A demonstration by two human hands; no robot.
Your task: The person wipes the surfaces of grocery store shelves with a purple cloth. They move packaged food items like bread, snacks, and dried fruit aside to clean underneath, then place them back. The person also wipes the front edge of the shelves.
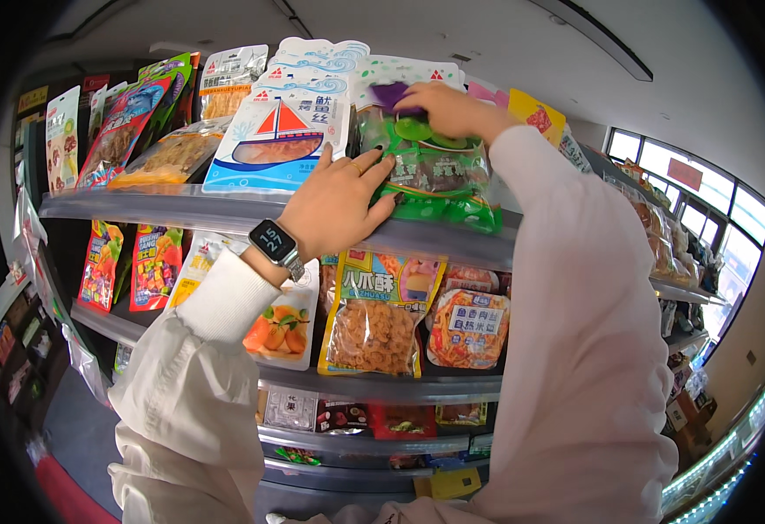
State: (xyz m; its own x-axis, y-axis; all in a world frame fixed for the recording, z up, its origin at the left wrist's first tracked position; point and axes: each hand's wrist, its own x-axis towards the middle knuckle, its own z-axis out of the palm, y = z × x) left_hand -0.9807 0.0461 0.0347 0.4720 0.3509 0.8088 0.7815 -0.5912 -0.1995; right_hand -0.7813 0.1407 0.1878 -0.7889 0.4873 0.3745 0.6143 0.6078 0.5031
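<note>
My left hand (340, 196), wearing a ring and a wristwatch (273, 242), lies over the upper shelf's front with fingers apart. Its fingertips reach the blue-and-white pouch (284, 141) with a sailboat print and the left side of a green, partly clear snack packet (444, 170). I see no firm grip there. Above that packet, my right hand (444, 111) grips a blurred purple item (389, 96), seemingly a cloth. It is in front of a white pouch with green spots (408, 69). My right fingertips are partly hidden.
The upper shelf's edge (159, 208) curves across in front of me. Leaning snack pouches (127, 124) crowd its left end. Below stand a yellow-edged snack bag (382, 321) and a meal tub (467, 327). Another stocked rack (667, 229) runs along the right.
</note>
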